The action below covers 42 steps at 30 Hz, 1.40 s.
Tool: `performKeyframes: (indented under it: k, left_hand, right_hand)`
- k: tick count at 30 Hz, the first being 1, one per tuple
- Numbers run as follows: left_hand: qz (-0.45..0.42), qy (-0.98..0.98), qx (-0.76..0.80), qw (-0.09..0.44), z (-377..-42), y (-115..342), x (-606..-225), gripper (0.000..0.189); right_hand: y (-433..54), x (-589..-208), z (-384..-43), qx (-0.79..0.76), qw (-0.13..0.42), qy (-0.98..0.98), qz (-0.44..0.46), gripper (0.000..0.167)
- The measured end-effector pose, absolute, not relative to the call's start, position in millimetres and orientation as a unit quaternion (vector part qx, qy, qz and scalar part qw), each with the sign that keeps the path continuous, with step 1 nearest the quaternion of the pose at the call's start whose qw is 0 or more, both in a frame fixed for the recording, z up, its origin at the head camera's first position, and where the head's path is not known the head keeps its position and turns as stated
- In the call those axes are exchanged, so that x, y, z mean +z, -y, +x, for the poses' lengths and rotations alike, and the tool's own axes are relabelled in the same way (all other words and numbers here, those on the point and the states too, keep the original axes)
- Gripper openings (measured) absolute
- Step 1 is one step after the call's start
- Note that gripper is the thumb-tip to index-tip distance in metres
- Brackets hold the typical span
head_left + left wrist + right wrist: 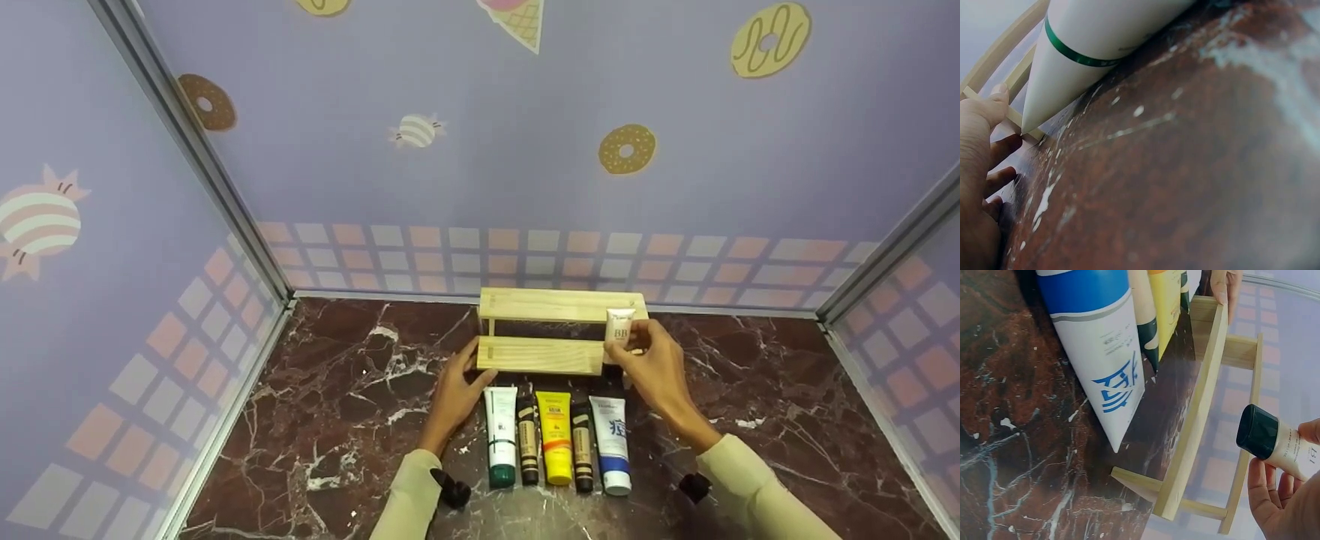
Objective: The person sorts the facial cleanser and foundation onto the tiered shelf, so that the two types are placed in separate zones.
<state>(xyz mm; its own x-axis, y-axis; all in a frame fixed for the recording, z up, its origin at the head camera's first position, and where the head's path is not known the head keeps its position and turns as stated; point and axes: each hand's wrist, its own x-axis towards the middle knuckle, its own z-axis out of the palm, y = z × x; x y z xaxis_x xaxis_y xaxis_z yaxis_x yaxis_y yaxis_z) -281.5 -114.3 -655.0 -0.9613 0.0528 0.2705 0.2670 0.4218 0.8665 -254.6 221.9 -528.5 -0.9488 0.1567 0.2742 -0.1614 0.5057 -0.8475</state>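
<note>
My right hand (660, 367) pinches a small beige BB cream tube (620, 326) between thumb and fingers, its dark cap (1257, 432) pointing down. The tube is in front of the right end of a two-tier wooden rack (540, 354). My left hand (455, 390) holds the rack's left end, thumb at the front. In front of the rack lie a white tube with a green cap (502, 427), two dark-and-tan tubes (528, 439) (583, 442), a yellow tube (555, 435) and a white tube with a blue band (611, 442).
The dark red marbled tabletop (360, 420) spreads around the rack. Behind it rises a lilac wall (510, 187) with printed sweets and checks. Side panels (105, 300) stand at left and right.
</note>
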Motion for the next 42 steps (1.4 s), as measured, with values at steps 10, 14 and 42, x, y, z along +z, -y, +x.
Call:
performKeyframes:
  k: [10,14,42]
  left_hand:
    - [-0.093,0.837,-0.530,0.102,-283,114,-653,0.077]
    - [-0.092,0.835,-0.532,0.105,-282,113,-654,0.076]
    - [-0.105,0.839,-0.523,0.109,-284,115,-655,0.077]
  right_hand:
    - [-215,-524,-266,0.484,0.170,0.859,0.005,0.035]
    - [-211,-524,-269,0.479,0.177,0.859,0.003,0.034]
    - [-189,-513,-292,0.507,0.180,0.842,0.034,0.039]
